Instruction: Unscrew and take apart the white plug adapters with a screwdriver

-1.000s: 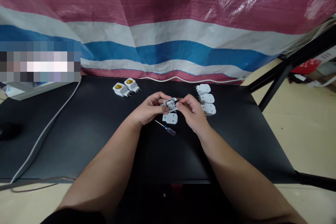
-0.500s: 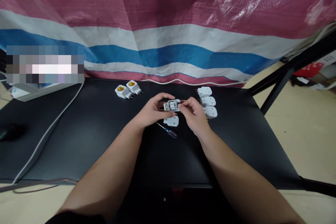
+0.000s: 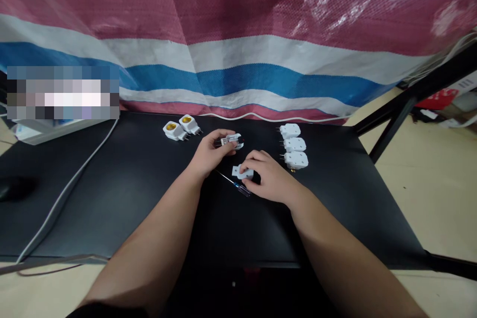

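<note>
An opened white plug housing (image 3: 235,140), its inner parts showing, is held between the thumb and fingers of my left hand (image 3: 211,151). My right hand (image 3: 266,175) has its fingertips on a flat white cover (image 3: 237,171) lying on the black table; whether they grip it is too small to tell. Just below the cover lies a screwdriver (image 3: 241,188) with a dark clear handle, its shaft pointing up-left. To the right, three white plug units (image 3: 295,144) are lined up, prongs facing left, with small brass-coloured pieces (image 3: 293,170) below them.
Two white plug units with yellow round faces (image 3: 172,129) stand at the back left. A cable (image 3: 76,179) crosses the table's left side, near a black mouse (image 3: 17,188). A striped sheet (image 3: 231,77) hangs behind the table (image 3: 149,208). Black metal bars (image 3: 395,119) are at the right.
My right hand has left the opened housing and moved down onto the white cover. My left hand has shifted slightly left and up with the housing.
</note>
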A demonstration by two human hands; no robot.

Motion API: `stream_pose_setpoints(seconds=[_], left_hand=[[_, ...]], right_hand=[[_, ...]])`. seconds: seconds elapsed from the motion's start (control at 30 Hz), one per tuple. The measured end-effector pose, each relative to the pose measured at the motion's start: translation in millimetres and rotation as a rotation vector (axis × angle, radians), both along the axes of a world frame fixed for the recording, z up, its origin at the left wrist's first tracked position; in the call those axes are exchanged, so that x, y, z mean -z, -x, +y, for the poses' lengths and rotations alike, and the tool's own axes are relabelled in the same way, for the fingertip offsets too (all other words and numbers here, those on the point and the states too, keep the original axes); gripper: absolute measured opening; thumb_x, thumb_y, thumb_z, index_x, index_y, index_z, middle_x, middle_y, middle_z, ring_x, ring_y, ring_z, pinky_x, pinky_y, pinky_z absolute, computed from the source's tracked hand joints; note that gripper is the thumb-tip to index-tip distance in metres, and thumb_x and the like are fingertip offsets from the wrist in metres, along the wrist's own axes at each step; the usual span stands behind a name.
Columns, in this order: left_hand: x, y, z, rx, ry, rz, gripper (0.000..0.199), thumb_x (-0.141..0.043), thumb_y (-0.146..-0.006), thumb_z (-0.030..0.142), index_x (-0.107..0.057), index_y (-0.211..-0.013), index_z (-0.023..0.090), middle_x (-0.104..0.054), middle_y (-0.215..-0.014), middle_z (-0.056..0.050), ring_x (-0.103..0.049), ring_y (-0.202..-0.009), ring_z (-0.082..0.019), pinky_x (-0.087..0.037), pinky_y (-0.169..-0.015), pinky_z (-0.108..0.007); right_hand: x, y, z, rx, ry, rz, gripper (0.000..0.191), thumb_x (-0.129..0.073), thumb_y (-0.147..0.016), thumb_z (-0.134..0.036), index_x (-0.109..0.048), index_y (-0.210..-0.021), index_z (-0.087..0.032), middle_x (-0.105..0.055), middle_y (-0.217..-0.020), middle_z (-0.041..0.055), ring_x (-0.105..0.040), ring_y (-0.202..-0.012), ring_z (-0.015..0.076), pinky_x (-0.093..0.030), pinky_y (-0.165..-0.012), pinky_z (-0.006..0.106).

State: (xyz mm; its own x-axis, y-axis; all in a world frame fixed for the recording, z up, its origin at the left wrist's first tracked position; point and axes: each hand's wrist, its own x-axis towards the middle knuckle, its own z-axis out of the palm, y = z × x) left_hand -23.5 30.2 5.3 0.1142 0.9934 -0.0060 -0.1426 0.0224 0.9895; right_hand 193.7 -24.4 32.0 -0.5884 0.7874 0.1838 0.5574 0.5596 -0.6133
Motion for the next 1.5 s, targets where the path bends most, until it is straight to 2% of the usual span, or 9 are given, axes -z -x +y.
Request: stream_pose_setpoints(seconds=[0.27, 0.37, 0.6, 0.7, 0.87, 0.97, 1.1, 1.27, 1.5], left_hand=[[4.2, 3, 1, 0.024, 0.035, -0.039, 0.061, -0.101, -0.062, 0.018, -0.076, -0.118, 0.018, -0.081, -0.109, -0.006, -0.077, -0.098, -0.019, -0.060, -0.102, -0.040], [5.1, 3, 2, 0.014, 0.022, -0.028, 0.058, -0.100, -0.063, 0.019, -0.076, -0.115, 0.018, -0.081, -0.107, -0.006, -0.077, -0.096, -0.018, -0.062, -0.097, -0.038], [4.1, 2, 2, -0.016, -0.001, -0.008, 0.059, -0.100, -0.065, 0.024, -0.075, -0.118, 0.018, -0.079, -0.104, -0.005, -0.074, -0.083, -0.017, -0.061, -0.071, -0.029], [3.6, 2, 3, -0.033, -0.001, 0.004, 0.059, -0.100, -0.065, 0.024, -0.075, -0.118, 0.018, -0.080, -0.105, -0.006, -0.074, -0.084, -0.017, -0.061, -0.072, -0.029], [3.0, 3, 4, -0.033, -0.005, -0.021, 0.057, -0.099, -0.067, 0.022, -0.074, -0.117, 0.018, -0.080, -0.103, -0.006, -0.075, -0.090, -0.019, -0.061, -0.084, -0.034], [3.2, 5, 4, 0.029, -0.043, -0.028, 0.055, -0.098, -0.069, 0.022, -0.074, -0.119, 0.018, -0.080, -0.106, -0.006, -0.075, -0.092, -0.019, -0.060, -0.089, -0.035], [1.0, 5, 1, 0.203, -0.100, -0.011, 0.055, -0.097, -0.072, 0.022, -0.076, -0.122, 0.019, -0.079, -0.105, -0.006, -0.073, -0.092, -0.019, -0.058, -0.090, -0.034], [-5.1, 3, -5, 0.330, -0.123, 0.028, 0.051, -0.096, -0.073, 0.021, -0.076, -0.119, 0.018, -0.079, -0.103, -0.006, -0.072, -0.092, -0.018, -0.058, -0.090, -0.035], [-3.7, 2, -6, 0.353, -0.130, 0.029, 0.049, -0.096, -0.073, 0.023, -0.077, -0.118, 0.022, -0.078, -0.099, -0.005, -0.072, -0.089, -0.020, -0.059, -0.086, -0.036]], right_hand=[[4.1, -4, 2, 0.002, 0.027, -0.026, 0.024, -0.076, -0.087, -0.010, -0.073, -0.104, -0.026, -0.063, -0.113, 0.0041, -0.060, -0.107, 0.0238, -0.055, -0.099, 0.040], [7.5, -4, 3, 0.029, 0.011, -0.011, 0.025, -0.076, -0.086, -0.008, -0.072, -0.102, -0.026, -0.062, -0.115, 0.0044, -0.060, -0.108, 0.0233, -0.056, -0.099, 0.040], [11.5, 0, 4, 0.033, -0.015, -0.005, 0.023, -0.074, -0.086, -0.007, -0.067, -0.097, -0.026, -0.066, -0.108, 0.0034, -0.059, -0.102, 0.0241, -0.056, -0.095, 0.042], [9.6, 0, 4, 0.061, -0.056, 0.031, 0.025, -0.074, -0.084, -0.008, -0.066, -0.098, -0.026, -0.066, -0.111, 0.0039, -0.061, -0.104, 0.0250, -0.056, -0.098, 0.045], [5.4, 0, 6, 0.079, -0.126, 0.205, 0.026, -0.070, -0.085, -0.009, -0.063, -0.101, -0.027, -0.063, -0.114, 0.0051, -0.068, -0.107, 0.0244, -0.059, -0.099, 0.045], [6.1, -1, 7, 0.139, -0.213, 0.324, 0.025, -0.071, -0.087, -0.011, -0.064, -0.105, -0.028, -0.065, -0.117, 0.0059, -0.070, -0.108, 0.0253, -0.061, -0.098, 0.047], [10.8, -2, 11, 0.259, -0.321, 0.462, 0.023, -0.074, -0.092, -0.016, -0.068, -0.111, -0.028, -0.068, -0.123, 0.0086, -0.072, -0.114, 0.0276, -0.062, -0.101, 0.051], [12.9, -2, 13, 0.271, -0.316, 0.464, 0.020, -0.074, -0.095, -0.019, -0.072, -0.113, -0.027, -0.072, -0.126, 0.0100, -0.074, -0.118, 0.0285, -0.063, -0.104, 0.053], [9.0, 1, 8, 0.242, -0.232, 0.405, 0.017, -0.073, -0.098, -0.022, -0.072, -0.114, -0.030, -0.076, -0.129, 0.0081, -0.073, -0.123, 0.0291, -0.060, -0.109, 0.056]])
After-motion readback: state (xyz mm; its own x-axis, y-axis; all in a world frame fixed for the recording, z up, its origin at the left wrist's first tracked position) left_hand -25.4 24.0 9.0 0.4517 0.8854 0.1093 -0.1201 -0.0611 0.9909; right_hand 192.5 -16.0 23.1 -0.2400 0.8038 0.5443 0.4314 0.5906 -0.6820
